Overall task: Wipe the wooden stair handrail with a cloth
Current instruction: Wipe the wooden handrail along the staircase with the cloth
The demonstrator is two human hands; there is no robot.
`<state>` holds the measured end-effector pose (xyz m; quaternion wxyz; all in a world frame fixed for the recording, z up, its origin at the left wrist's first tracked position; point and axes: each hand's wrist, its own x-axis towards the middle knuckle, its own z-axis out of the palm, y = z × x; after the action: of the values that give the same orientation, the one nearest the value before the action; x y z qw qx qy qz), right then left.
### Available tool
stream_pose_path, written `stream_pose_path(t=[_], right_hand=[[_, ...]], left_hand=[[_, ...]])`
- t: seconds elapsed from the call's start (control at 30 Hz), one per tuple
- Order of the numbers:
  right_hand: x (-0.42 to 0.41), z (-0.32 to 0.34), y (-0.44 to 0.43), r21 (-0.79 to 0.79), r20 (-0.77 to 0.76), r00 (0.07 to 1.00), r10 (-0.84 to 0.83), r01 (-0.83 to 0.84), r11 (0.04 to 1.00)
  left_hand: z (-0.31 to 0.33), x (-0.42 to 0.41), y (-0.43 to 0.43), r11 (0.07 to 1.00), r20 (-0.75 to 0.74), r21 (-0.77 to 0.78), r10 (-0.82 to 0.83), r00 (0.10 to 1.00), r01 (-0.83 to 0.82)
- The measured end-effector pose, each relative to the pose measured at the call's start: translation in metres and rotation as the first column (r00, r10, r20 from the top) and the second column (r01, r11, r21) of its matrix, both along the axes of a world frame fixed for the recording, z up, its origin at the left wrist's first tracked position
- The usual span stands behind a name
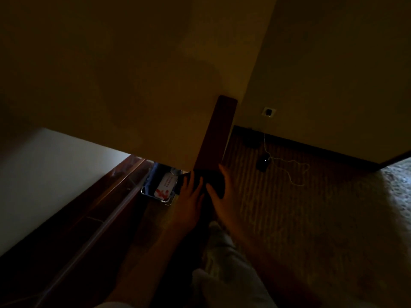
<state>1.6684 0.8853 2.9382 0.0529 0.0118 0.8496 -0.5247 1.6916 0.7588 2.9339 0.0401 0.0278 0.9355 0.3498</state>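
Closest to you, your left hand [190,196] and right hand [223,192] lay side by side, flat on the dark cloth [214,182]. The fingers were spread and fairly straight, pressing down without gripping. The light was too dim to say whether your left fingertips curled over the edge.

That flat hold was the first risk. With nothing pinched, a push forward could have slid your palms over the cloth and left it bunched behind them. The cloth also overhung the left edge, beside the open stairwell [111,196]. A sideways stroke could have sent it down towards the metal basket [155,194] below. The darkness itself made missed patches likely, since cloth and wood were barely distinguishable.

The cloth sat on the near end of the wooden handrail [219,130], directly under both hands. The bare top of the rail ran away from your fingertips to its square far end against the wall. Most of its length appeared unwiped.

To the right, a pale cable [289,165] trailed loosely over the carpet [311,207] from a wall socket [269,111]. It could have caught a foot had you stepped along that side.
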Motion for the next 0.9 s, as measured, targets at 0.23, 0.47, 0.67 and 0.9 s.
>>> stream_pose_path(t=[0.23,0.47,0.67,0.9], right_hand=[[-0.140,-0.039,0.009,-0.161,0.212,0.922,-0.324,0.360,0.919],[-0.293,-0.022,0.023,-0.421,0.296,0.856,-0.424,0.516,0.746],[-0.337,-0.026,0.024,-0.391,0.389,0.752,-0.532,0.657,0.644],[-0.325,-0.032,0.015,-0.348,0.174,0.810,-0.560,0.583,0.734]], left_hand=[[0.001,-0.187,0.050,0.869,0.105,-0.393,-0.283,0.953,0.302],[0.007,-0.317,0.071,0.984,-0.074,0.035,0.175,0.982,-0.173],[-0.005,-0.367,0.063,0.871,0.118,0.103,0.469,0.875,-0.480],[-0.016,-0.357,0.046,0.916,0.093,0.119,0.373,0.923,-0.382]])
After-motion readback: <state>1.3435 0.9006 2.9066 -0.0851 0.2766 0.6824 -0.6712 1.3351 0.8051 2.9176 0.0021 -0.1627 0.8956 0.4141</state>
